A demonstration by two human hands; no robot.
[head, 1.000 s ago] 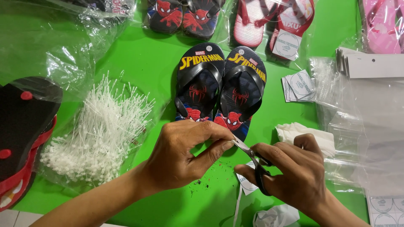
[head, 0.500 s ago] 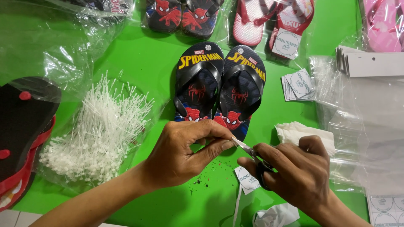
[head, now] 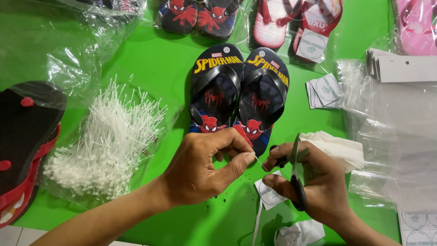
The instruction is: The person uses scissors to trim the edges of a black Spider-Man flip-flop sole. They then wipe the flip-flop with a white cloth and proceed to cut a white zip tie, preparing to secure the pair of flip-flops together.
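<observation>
My left hand (head: 205,168) pinches a thin white plastic tie (head: 259,161) between thumb and forefinger, just below a pair of dark blue flip-flops (head: 239,98) with a red spider figure print lying side by side on the green table (head: 168,68). My right hand (head: 312,184) grips black-handled scissors (head: 296,175), blades pointing up, right next to the tie's free end. A round white paper tag (head: 269,193) hangs under the two hands.
A heap of white plastic ties (head: 107,141) lies on clear plastic at left, beside black and red sandals (head: 22,146). More bagged sandals (head: 291,23) line the far edge. Loose round tags (head: 324,91), crumpled white tissue (head: 337,148) and clear bags (head: 400,136) sit at right.
The scissors have swung from lying low across my right hand to blades pointing upward. My left hand stays pinched on the tie and has barely shifted.
</observation>
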